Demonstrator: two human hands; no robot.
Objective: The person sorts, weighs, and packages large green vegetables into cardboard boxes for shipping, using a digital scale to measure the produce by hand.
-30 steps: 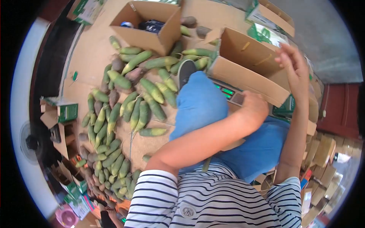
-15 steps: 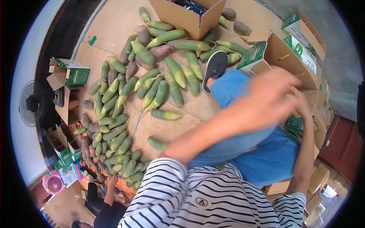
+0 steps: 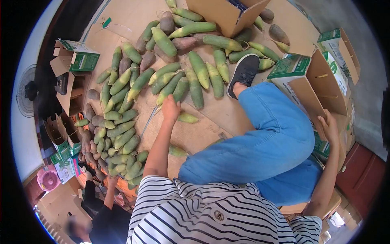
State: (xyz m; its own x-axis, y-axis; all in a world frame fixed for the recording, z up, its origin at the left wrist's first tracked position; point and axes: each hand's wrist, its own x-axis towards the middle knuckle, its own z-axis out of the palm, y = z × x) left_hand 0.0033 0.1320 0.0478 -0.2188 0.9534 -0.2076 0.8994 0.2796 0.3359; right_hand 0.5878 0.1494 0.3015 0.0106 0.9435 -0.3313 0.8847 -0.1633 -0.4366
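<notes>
My left hand [image 3: 171,109] is down among the green radishes, over the near end of one green radish [image 3: 188,118] lying on the cardboard sheet. Its fingers curl downward and are partly hidden, so whether they grip that radish cannot be made out. Just beyond the fingertips lie more long green radishes [image 3: 167,86]. On the right side, my right hand [image 3: 330,125] holds the flap edge of an open green-and-white cardboard box [image 3: 327,87] that lies beside my bent leg.
A large heap of green radishes [image 3: 122,130] and brownish roots spreads to the left. An open brown box [image 3: 227,16] stands at the far side. Smaller boxes [image 3: 84,61] and a fan [image 3: 30,90] line the left edge. Another person [image 3: 107,221] sits at lower left.
My left hand has swung from the box on the right over to the radishes on the left. My right hand stays at the box. The view has shifted slightly.
</notes>
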